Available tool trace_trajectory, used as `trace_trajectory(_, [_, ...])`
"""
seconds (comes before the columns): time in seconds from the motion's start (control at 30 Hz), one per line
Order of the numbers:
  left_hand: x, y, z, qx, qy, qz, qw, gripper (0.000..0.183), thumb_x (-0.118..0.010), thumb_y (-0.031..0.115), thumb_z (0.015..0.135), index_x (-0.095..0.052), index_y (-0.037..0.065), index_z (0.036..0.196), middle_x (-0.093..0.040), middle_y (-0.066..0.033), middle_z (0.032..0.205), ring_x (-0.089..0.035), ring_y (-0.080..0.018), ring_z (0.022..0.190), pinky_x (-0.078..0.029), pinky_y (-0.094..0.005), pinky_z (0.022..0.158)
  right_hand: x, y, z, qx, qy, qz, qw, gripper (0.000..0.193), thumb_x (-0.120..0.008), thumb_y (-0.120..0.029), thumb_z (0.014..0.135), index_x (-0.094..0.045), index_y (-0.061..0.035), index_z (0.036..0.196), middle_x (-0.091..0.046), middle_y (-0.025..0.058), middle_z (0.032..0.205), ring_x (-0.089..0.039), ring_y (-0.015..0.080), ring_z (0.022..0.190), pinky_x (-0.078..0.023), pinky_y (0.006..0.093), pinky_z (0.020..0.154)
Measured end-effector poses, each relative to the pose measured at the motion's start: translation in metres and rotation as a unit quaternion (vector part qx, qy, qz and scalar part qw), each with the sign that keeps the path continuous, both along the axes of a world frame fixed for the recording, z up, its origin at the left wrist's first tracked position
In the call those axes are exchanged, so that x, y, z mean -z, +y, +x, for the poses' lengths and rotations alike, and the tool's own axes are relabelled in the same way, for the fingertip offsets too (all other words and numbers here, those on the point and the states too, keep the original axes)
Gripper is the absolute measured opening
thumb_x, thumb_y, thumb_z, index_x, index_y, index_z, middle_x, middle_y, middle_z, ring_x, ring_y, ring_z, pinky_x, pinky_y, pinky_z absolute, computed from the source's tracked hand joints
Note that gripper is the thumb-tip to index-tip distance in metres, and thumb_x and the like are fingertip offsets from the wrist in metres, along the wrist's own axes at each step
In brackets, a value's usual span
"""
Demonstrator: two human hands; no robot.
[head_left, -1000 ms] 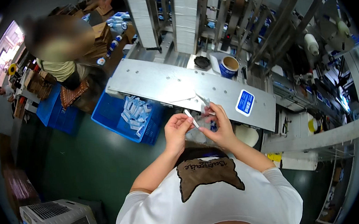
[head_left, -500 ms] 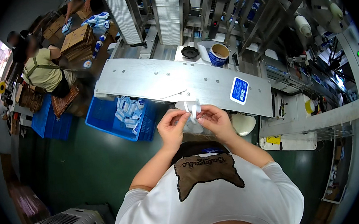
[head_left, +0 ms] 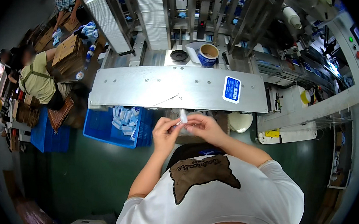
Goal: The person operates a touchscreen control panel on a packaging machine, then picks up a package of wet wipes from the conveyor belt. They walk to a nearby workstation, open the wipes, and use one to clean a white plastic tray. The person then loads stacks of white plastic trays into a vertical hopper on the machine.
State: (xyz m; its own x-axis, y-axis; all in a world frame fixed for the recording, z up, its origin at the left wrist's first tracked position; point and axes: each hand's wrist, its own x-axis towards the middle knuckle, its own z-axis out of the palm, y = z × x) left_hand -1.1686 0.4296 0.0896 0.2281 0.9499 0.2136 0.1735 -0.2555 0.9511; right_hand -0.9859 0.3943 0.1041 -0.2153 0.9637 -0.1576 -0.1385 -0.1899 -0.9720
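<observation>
Close in front of my chest, both hands pinch a small, soft white strip that looks bunched or folded. My left hand grips it from the left with thumb and fingers together. From the right, my right hand closes on it, the fingertips of the two hands nearly meeting. Its lower part is hidden by my fingers, and its exact kind is unclear. Just beyond the hands runs the edge of a long silver metal plate on a machine.
A blue crate with many small white-and-blue packets stands left of my hands. Behind the plate rise stacks of white sheets and a label roll. A blue sticker lies on the plate. Another person sits at far left.
The white strip, looped and spread before, now looks narrower and gathered between my fingers. Both hands have drawn slightly lower and left, off the plate's edge. The whole view has shifted a little.
</observation>
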Motion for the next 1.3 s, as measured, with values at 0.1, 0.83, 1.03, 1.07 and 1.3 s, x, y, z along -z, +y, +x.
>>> trace_trajectory(0.1, [0.011,0.007,-0.013,-0.008,-0.029,0.015,0.999,0.009,-0.072,0.001,0.081,-0.073,0.002,0.09,-0.056,-0.0024,0.075,-0.051,-0.0091,0.066,-0.04,-0.0211,0.058,-0.007,-0.007,-0.006,-0.023,-0.221,0.184,0.958,0.046,-0.062,-0.01,0.089,-0.049,-0.0036,0.132,-0.067,0.0105,0.109,-0.066,0.0198,0.095,-0.051,0.0339,0.083])
trace_trajectory(0.83, [0.033,0.001,0.016,0.041,-0.183,-0.285,0.94,0.042,-0.075,-0.01,0.071,-0.053,0.006,0.103,-0.059,0.0,0.069,-0.056,-0.0084,0.057,-0.044,-0.0206,0.051,0.006,-0.022,0.008,0.081,-0.311,0.252,0.913,0.018,-0.069,-0.005,0.082,-0.064,-0.0048,0.099,-0.062,0.0082,0.097,-0.063,0.0234,0.082,-0.05,0.0322,0.071])
trace_trajectory(1.03, [0.034,0.022,0.005,0.296,-0.153,-0.318,0.888,0.056,-0.076,0.004,0.078,-0.05,0.005,0.128,-0.052,-0.0054,0.108,-0.055,-0.0111,0.094,-0.051,-0.0245,0.079,0.029,-0.027,0.014,0.084,0.031,0.037,0.995,0.012,-0.062,-0.001,0.087,-0.059,-0.0023,0.099,-0.061,0.0049,0.09,-0.061,0.0119,0.08,-0.051,0.0266,0.067])
trace_trajectory(1.07, [0.032,0.022,0.002,0.317,-0.204,-0.359,0.854,0.055,-0.074,0.009,0.081,-0.048,0.004,0.13,-0.053,-0.0068,0.111,-0.056,-0.0137,0.098,-0.052,-0.0267,0.081,0.028,-0.026,0.012,0.109,0.058,0.016,0.992,0.013,-0.061,0.0,0.087,-0.058,-0.0022,0.099,-0.061,0.0048,0.092,-0.061,0.0116,0.081,-0.051,0.026,0.068])
trace_trajectory(1.3, [0.04,0.016,-0.002,0.269,-0.248,-0.464,0.807,0.041,-0.06,0.025,0.095,-0.051,-0.004,0.124,-0.062,-0.0143,0.112,-0.064,-0.0224,0.098,-0.055,-0.0321,0.083,0.022,-0.02,0.016,0.117,-0.263,0.228,0.93,0.02,-0.056,0.004,0.08,-0.064,-0.0034,0.097,-0.058,0.0105,0.094,-0.061,0.0249,0.09,-0.049,0.0351,0.074])
